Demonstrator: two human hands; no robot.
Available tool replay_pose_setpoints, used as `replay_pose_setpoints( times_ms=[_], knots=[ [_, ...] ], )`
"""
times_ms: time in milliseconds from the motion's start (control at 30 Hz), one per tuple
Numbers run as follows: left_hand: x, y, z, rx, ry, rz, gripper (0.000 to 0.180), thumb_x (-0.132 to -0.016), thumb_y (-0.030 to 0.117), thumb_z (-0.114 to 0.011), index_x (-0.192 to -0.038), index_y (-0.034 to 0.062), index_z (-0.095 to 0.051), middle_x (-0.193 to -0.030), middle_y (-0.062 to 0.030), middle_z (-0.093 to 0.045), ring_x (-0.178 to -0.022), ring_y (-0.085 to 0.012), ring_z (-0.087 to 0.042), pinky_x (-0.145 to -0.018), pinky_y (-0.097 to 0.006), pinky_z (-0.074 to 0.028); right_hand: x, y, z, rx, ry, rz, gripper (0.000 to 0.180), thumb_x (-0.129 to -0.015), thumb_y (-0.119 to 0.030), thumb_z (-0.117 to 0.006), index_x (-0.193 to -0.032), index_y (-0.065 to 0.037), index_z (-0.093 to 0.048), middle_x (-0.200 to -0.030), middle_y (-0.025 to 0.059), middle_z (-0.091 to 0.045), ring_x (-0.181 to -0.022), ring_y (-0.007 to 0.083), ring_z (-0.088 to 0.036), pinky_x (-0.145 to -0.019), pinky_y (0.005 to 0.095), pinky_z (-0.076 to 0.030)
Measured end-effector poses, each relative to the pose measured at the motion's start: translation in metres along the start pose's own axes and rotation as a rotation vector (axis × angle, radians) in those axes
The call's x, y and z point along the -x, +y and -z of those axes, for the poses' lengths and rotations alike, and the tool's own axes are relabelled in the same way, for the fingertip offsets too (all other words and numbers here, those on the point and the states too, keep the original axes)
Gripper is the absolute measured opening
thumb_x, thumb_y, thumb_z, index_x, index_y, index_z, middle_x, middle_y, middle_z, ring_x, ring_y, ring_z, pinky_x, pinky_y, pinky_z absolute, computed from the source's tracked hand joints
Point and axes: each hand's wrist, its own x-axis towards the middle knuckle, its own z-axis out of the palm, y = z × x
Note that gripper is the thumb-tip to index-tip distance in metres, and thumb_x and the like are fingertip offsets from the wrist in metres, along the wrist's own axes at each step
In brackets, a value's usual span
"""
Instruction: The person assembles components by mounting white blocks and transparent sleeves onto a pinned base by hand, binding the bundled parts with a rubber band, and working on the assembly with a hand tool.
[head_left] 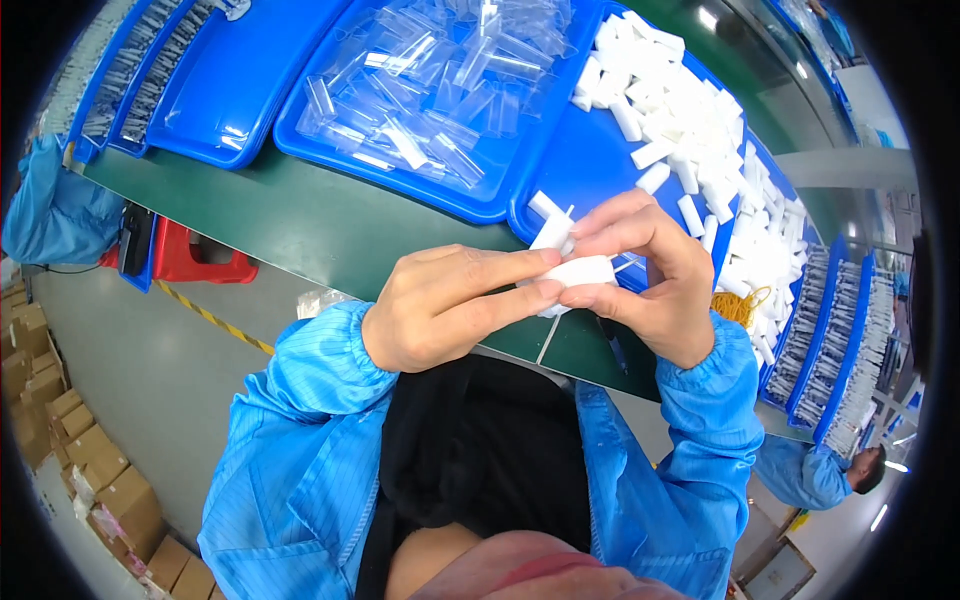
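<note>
In front of my chest, over the table's near edge, both hands meet on a few short white cylinders. My left hand (440, 305) has its fingers stretched forward and pressed on the near white cylinder (585, 272). From the other side, my right hand (660, 270) pinches the same cylinder between thumb and fingers. Another white cylinder (551, 234) stands just beyond, against the fingertips. Thin white stems stick out near the right fingers. How the pieces join is hidden by my fingers.
Ahead are a blue tray (487, 207) of clear plastic sleeves (440, 120) and a blue tray (580, 165) of white cylinders (690, 125). Yellow rubber bands (738, 306) lie at right; a dark pen (612, 345) lies near my right wrist. Co-workers in blue sit either side; a red stool (205, 262) stands left.
</note>
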Motion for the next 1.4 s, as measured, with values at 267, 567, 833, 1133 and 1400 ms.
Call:
replay_pose_setpoints(
  times_ms=[267, 567, 833, 1133, 1400],
  knots=[
    [0.014, 0.008, 0.026, 0.167, 0.245, 0.32, 0.044, -0.07, 0.003, -0.082, -0.111, 0.0007, -0.066, -0.115, -0.019, -0.067, -0.1, -0.0321, -0.069, -0.082, -0.036, -0.056, -0.048, -0.009, -0.033, 0.093, -0.109, 0.146, 0.03, -0.071, -0.016, -0.086, -0.094, -0.008, -0.069, -0.095, 0.0062, -0.067, -0.094, 0.0227, -0.062, -0.081, 0.0325, -0.047],
    [0.029, -0.002, 0.041, 0.149, 0.466, 0.548, 0.05, -0.079, 0.0, -0.074, -0.127, 0.0016, -0.058, -0.121, -0.0166, -0.062, -0.104, -0.0255, -0.065, -0.084, -0.033, -0.054, -0.123, 0.04, -0.034, 0.954, -0.246, 0.472, 0.033, -0.083, -0.004, -0.066, -0.116, -0.01, -0.067, -0.105, 0.0061, -0.065, -0.099, 0.0217, -0.057, -0.084, 0.0327, -0.042],
    [0.022, -0.01, 0.03, 0.133, 0.429, 0.501, 0.045, -0.08, 0.001, -0.073, -0.123, 0.0016, -0.06, -0.119, -0.0157, -0.065, -0.108, -0.0266, -0.064, -0.085, -0.033, -0.053, -0.106, 0.012, -0.022, 0.249, -0.036, 0.054, 0.026, -0.084, -0.006, -0.071, -0.107, -0.003, -0.06, -0.105, 0.0085, -0.064, -0.099, 0.0202, -0.062, -0.088, 0.0334, -0.05],
    [0.0, -0.003, 0.007, -0.001, 0.254, 0.272, 0.05, -0.071, -0.003, -0.079, -0.118, 0.0031, -0.064, -0.114, -0.0147, -0.068, -0.098, -0.0309, -0.068, -0.082, -0.036, -0.056, -0.027, -0.017, -0.024, -0.424, 0.305, -0.331, 0.038, -0.092, -0.01, -0.068, -0.121, 0.001, -0.047, -0.104, 0.0152, -0.066, -0.098, 0.0194, -0.067, -0.087, 0.03, -0.054],
    [-0.012, 0.005, -0.012, -0.171, 0.182, 0.167, 0.051, -0.067, -0.003, -0.079, -0.116, 0.0044, -0.067, -0.111, -0.012, -0.068, -0.095, -0.0295, -0.069, -0.078, -0.036, -0.056, 0.007, -0.002, -0.023, -0.429, 0.494, -0.243, 0.035, -0.09, -0.005, -0.069, -0.116, 0.0, -0.046, -0.103, 0.0181, -0.066, -0.095, 0.0209, -0.067, -0.085, 0.0311, -0.055]
  ],
)
